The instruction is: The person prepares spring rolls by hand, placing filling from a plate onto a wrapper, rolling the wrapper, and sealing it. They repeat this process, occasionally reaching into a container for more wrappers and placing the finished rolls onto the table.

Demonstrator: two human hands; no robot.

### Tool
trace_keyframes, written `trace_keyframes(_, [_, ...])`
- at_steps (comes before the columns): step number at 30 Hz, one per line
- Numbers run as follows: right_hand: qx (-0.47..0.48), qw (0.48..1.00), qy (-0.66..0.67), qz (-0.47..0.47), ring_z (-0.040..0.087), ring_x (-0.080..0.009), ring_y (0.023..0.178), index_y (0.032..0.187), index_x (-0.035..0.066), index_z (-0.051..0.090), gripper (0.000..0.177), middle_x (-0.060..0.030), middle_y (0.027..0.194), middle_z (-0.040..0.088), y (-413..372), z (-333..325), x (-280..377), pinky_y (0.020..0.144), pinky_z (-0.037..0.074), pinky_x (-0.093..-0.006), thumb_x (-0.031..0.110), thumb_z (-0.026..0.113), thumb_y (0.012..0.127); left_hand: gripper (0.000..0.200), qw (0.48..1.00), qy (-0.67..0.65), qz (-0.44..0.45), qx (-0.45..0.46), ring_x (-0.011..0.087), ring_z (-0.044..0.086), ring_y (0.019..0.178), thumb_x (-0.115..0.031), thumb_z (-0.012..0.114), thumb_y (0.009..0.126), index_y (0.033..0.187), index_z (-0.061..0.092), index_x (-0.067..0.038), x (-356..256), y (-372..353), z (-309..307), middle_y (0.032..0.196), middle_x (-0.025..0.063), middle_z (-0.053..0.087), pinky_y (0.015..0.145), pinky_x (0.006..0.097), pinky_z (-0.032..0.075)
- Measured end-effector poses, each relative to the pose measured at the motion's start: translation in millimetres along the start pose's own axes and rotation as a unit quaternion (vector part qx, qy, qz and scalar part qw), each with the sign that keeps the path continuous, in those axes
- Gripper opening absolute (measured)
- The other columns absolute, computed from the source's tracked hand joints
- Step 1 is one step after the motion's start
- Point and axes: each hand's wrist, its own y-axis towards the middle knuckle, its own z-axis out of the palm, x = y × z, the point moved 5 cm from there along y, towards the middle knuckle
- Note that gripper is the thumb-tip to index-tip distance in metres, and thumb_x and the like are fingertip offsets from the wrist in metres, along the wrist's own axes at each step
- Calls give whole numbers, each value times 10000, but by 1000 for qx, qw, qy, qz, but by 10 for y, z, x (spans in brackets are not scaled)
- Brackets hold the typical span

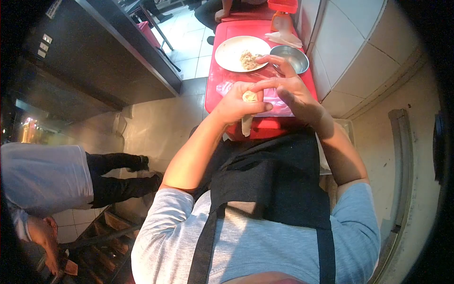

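Note:
My left hand is closed around a small pale-yellow, dough-like piece, whose rounded top shows between thumb and curled fingers. Beneath that hand hangs a pale strip. My right hand is open, its thumb apart from its fingers. One of its fingertips reaches the left hand just above the piece, while another overlaps a mound of crumbly beige filling in this view. That mound sits near the front right of a white oval plate. Beside the plate stands a metal bowl.
Under everything is a red table, partly covered by clear plastic. A crumpled pale bag and an orange scale stand toward the back. Tiled wall borders the right. One person is at the left; another sits beyond the table.

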Motion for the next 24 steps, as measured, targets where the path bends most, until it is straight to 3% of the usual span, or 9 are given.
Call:
trace_keyframes(3, [-2,999,-23,-25,402,-318,1263,1047,129,724,504,-170,1314,469,14,-23,-29,1060,284,-423,521,421,954,234,998,-58,-6,21,65,495,500,-20,705,753,615,528,-89,27,-13,27,556,-12,530,506,232,405])
trace_keyframes(9, [37,991,-110,-63,350,-332,1324,1009,161,731,442,-120,1346,472,-30,-23,21,1081,229,-474,505,462,938,219,985,-150,-54,68,91,484,494,1,702,753,642,534,-83,105,-64,77,559,7,512,495,243,381])
trace_keyframes(15, [95,982,-148,-63,312,-339,1355,973,173,722,403,-95,1347,482,-18,-23,28,1095,164,-533,496,486,926,194,981,-137,-97,94,108,478,492,10,685,761,664,540,-76,164,-76,76,559,11,503,495,241,371])
trace_keyframes(18, [109,980,-153,-70,313,-334,1357,967,179,717,382,-91,1343,484,4,8,31,1088,168,-555,488,497,918,197,979,-144,-76,123,106,474,489,-29,692,783,684,536,-100,171,-71,78,583,10,507,447,233,340])
trace_keyframes(24, [130,959,-242,-71,336,-359,1335,985,147,720,337,-138,1322,497,62,149,153,1092,187,-543,401,515,898,97,992,-48,-83,80,51,475,525,-121,686,830,853,656,-32,-11,-103,136,594,-21,528,495,214,374])
